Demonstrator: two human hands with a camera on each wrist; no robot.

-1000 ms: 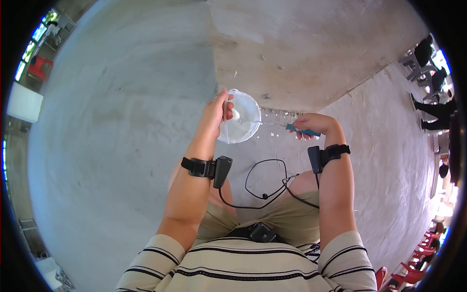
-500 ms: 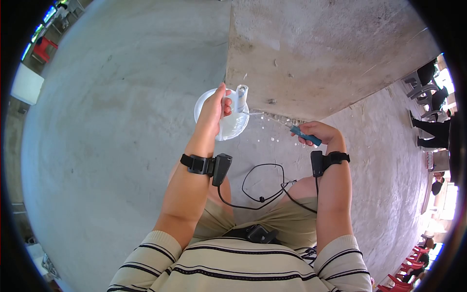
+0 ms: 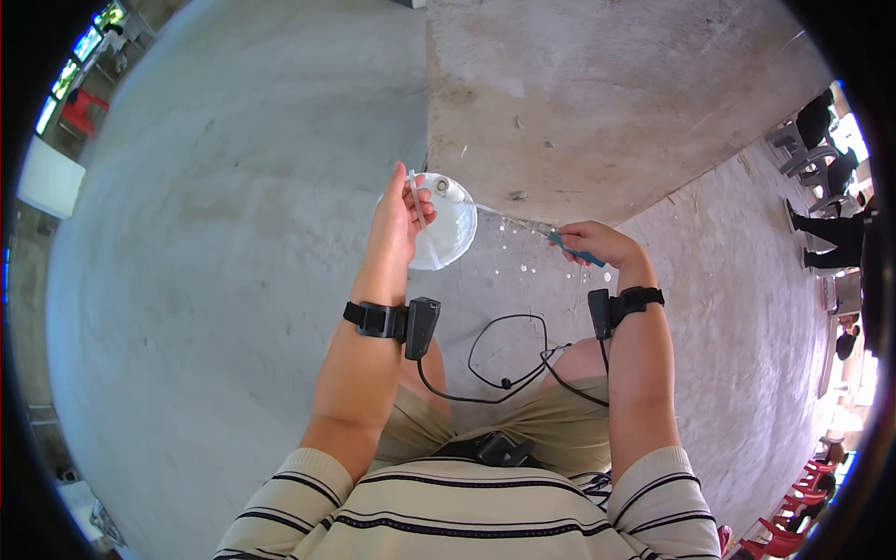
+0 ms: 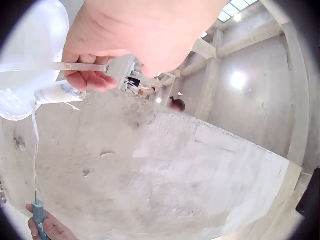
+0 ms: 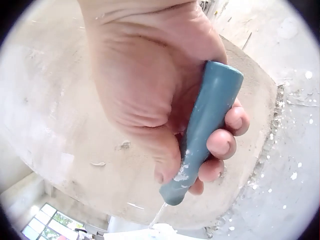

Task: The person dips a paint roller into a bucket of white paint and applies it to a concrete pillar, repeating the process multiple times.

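My left hand (image 3: 399, 219) holds up a white plastic bucket (image 3: 459, 241) by its pale strip handle (image 4: 55, 66), fingers curled under the strip. White paint coats the bucket's inner wall. My right hand (image 3: 605, 243) grips the blue handle (image 5: 210, 115) of a paint roller, with white smears near the handle's front end. Its thin, paint-covered rod (image 4: 35, 145) runs leftward to the small roller sleeve (image 3: 450, 190), which overlaps the bucket's far right rim in the head view. In the left wrist view the sleeve shows whitish and wet.
A bare plaster wall (image 3: 579, 103) stands just beyond the bucket, meeting the grey floor (image 3: 233, 280). White paint drops (image 3: 523, 269) dot the floor along its base. A black cable (image 3: 485, 327) loops over the lap. Chairs and people are far off at right.
The roller sleeve was low inside the bucket, then rose upright at the rim, and now tilts over the rim. The bucket has shifted left relative to the wall.
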